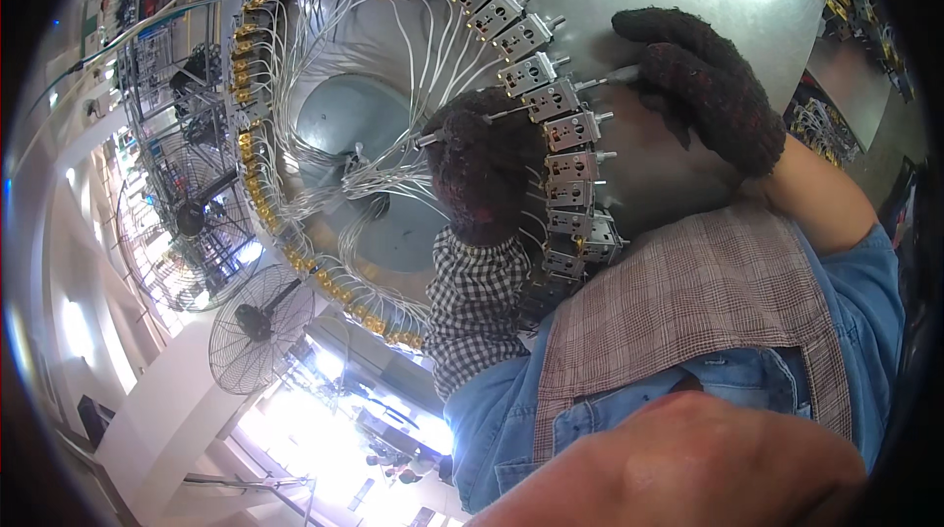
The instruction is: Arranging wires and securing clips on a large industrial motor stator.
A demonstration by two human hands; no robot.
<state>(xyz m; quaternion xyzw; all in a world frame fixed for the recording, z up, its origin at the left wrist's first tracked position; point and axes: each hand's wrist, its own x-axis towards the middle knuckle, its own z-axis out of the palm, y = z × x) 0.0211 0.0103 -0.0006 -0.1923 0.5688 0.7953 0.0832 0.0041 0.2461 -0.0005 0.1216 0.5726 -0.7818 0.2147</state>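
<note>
The left hand [484,168] pinches a thin pin on the ring's [295,85] inner side; the right hand [703,85] grips a block's [556,96] shaft outside. Small, rigid, light metal parts (wires [433,55] look snag-prone), best held by their shafts.

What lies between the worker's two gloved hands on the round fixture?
In the head view, between the left hand and the right hand sits the ring's row of small grey metal switch units, their thin shafts pointing outward toward the right hand.

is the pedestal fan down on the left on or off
Cannot tell. The pedestal fan shows its round wire guard and dark hub, but one picture does not show whether the blades turn.
</note>
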